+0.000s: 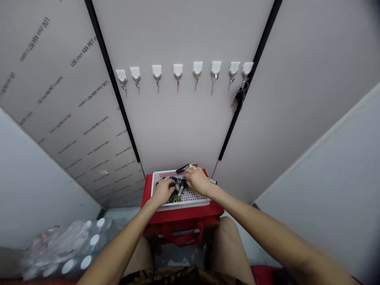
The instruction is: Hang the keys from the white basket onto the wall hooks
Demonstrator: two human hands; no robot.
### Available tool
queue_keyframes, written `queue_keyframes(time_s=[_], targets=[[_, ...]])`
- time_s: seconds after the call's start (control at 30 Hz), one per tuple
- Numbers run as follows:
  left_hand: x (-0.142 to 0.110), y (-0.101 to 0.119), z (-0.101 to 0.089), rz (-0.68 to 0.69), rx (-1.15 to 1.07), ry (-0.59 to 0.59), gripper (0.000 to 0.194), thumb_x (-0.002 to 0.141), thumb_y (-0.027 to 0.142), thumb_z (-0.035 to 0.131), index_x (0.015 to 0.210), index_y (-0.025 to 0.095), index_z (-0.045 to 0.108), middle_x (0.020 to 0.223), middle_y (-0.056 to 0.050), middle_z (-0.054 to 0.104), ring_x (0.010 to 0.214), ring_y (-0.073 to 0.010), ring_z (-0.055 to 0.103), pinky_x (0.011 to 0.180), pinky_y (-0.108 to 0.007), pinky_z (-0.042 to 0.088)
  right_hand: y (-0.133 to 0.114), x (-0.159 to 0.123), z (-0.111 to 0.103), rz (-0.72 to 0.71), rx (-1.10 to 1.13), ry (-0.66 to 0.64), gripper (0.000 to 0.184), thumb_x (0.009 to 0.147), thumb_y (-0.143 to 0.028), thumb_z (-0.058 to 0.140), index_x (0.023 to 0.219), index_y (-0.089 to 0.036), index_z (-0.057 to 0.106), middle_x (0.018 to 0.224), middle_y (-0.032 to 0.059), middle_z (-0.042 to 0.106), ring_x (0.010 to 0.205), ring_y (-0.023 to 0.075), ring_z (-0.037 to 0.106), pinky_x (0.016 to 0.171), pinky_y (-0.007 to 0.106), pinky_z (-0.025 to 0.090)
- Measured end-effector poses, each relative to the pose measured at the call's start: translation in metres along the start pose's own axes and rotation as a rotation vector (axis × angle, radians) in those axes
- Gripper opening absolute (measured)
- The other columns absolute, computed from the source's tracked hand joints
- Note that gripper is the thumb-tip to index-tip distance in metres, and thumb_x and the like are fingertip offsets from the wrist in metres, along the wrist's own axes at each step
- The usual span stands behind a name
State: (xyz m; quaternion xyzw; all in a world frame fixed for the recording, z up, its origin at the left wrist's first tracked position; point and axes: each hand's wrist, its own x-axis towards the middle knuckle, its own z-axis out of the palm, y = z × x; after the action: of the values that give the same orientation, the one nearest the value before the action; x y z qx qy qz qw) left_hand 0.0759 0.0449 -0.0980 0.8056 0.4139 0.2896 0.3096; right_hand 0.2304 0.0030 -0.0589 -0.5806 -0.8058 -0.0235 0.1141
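Note:
A white perforated basket [196,202] holds keys [181,187] with black heads, and a dark green patterned item lies near its front edge. My left hand [163,191] reaches into its left side, fingers curled around keys with a black part by the fingertips. At the back right, my right hand [196,180] has its fingers bent down onto keys with a metal ring. A black strap-like piece [182,169] sticks out beside those fingers over the rear rim. Both hands partly cover what they touch.
Under the basket is a red box-like bag [184,214] with a handle. Several white adhesive hooks [178,70] line the panel ahead; a bunch of keys [238,96] hangs at the far right one. Bottles with white caps [94,240] stand at lower left.

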Motion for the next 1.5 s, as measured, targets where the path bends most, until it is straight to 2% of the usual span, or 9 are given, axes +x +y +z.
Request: queue_keyframes(time_s=[0.17,0.37,0.53,0.7,0.87,1.03,1.13,1.3,1.5], targets=[[-0.001,0.011,0.011,-0.054,0.122,0.030,0.022,0.052,0.030,0.056,0.070,0.019,0.056,0.075,-0.006,0.053,0.082,-0.0220,0.043,0.077,-0.033,0.027,-0.001,0.007,0.013,-0.038,-0.282,-0.042,0.022,0.070,-0.015,0.037,0.074,-0.015,0.058,0.079,0.0099,0.055,0.090,0.0222,0.035,0.081,0.042,0.016],[0.009,0.018,0.021,-0.132,0.118,0.028,0.016,0.053,0.013,0.049,0.068,0.018,0.055,0.067,-0.005,0.054,0.072,-0.0187,0.047,0.068,-0.029,0.030,0.002,0.003,0.012,0.032,-0.203,-0.033,0.018,0.069,-0.018,0.040,0.067,-0.018,0.058,0.074,0.0071,0.056,0.087,0.0208,0.037,0.082,0.044,0.013],[0.020,0.021,0.001,-0.214,-0.358,-0.070,0.011,0.056,0.012,0.043,0.061,0.015,0.052,0.047,0.004,0.045,0.046,-0.0078,0.040,0.048,-0.019,0.029,0.006,0.005,-0.014,0.129,0.154,0.057,0.017,0.069,-0.022,0.037,0.065,-0.016,0.053,0.067,0.0035,0.056,0.066,0.0128,0.046,0.066,0.029,0.031],[0.027,0.047,-0.018,-0.207,-0.730,-0.078,0.013,0.055,0.015,0.048,0.067,0.015,0.046,0.050,0.006,0.046,0.044,-0.0051,0.040,0.045,-0.017,0.029,0.008,0.013,-0.036,0.194,0.596,0.094,0.017,0.068,-0.024,0.036,0.063,-0.015,0.049,0.053,-0.0005,0.051,0.048,0.0075,0.043,0.049,0.019,0.033],[0.029,0.065,-0.017,-0.148,-0.776,-0.089,0.027,0.048,0.018,0.058,0.073,0.014,0.047,0.052,0.006,0.047,0.046,-0.0044,0.041,0.047,-0.017,0.031,0.004,0.019,-0.049,0.179,0.756,0.114,0.014,0.064,-0.024,0.041,0.061,-0.014,0.050,0.050,-0.0021,0.049,0.047,0.0070,0.042,0.047,0.019,0.033],[0.032,0.070,-0.022,-0.270,-1.068,-0.072,0.018,0.054,0.024,0.053,0.067,0.014,0.047,0.058,0.004,0.049,0.044,-0.0040,0.043,0.046,-0.018,0.034,0.006,0.015,-0.052,0.336,0.934,0.354,0.023,0.064,-0.029,0.042,0.079,-0.013,0.050,0.069,0.0019,0.053,0.061,0.0090,0.047,0.057,0.022,0.037],[0.032,0.075,-0.027,-0.284,-1.183,-0.024,0.016,0.054,0.023,0.052,0.067,0.015,0.045,0.059,0.003,0.050,0.044,-0.0044,0.045,0.045,-0.017,0.034,0.005,0.007,-0.048,0.281,1.060,0.177,0.028,0.062,-0.030,0.045,0.084,-0.013,0.049,0.072,0.0023,0.054,0.058,0.0085,0.048,0.056,0.022,0.038],[0.034,0.081,-0.032,-0.285,-1.137,-0.010,0.014,0.056,0.021,0.049,0.068,0.015,0.045,0.059,0.003,0.050,0.043,-0.0041,0.043,0.044,-0.017,0.033,0.006,-0.001,-0.049,0.245,0.995,0.193,0.024,0.067,-0.032,0.039,0.072,-0.012,0.052,0.056,-0.0014,0.049,0.045,0.0056,0.042,0.046,0.019,0.035],[0.043,0.103,-0.032,-0.106,-0.777,-0.006,0.019,0.052,0.012,0.051,0.071,0.015,0.053,0.069,0.002,0.053,0.063,-0.0065,0.046,0.059,-0.017,0.035,0.019,-0.001,-0.092,0.192,0.711,0.356,0.018,0.065,-0.029,0.044,0.059,-0.013,0.051,0.053,-0.0020,0.046,0.043,0.0047,0.042,0.043,0.017,0.034]])
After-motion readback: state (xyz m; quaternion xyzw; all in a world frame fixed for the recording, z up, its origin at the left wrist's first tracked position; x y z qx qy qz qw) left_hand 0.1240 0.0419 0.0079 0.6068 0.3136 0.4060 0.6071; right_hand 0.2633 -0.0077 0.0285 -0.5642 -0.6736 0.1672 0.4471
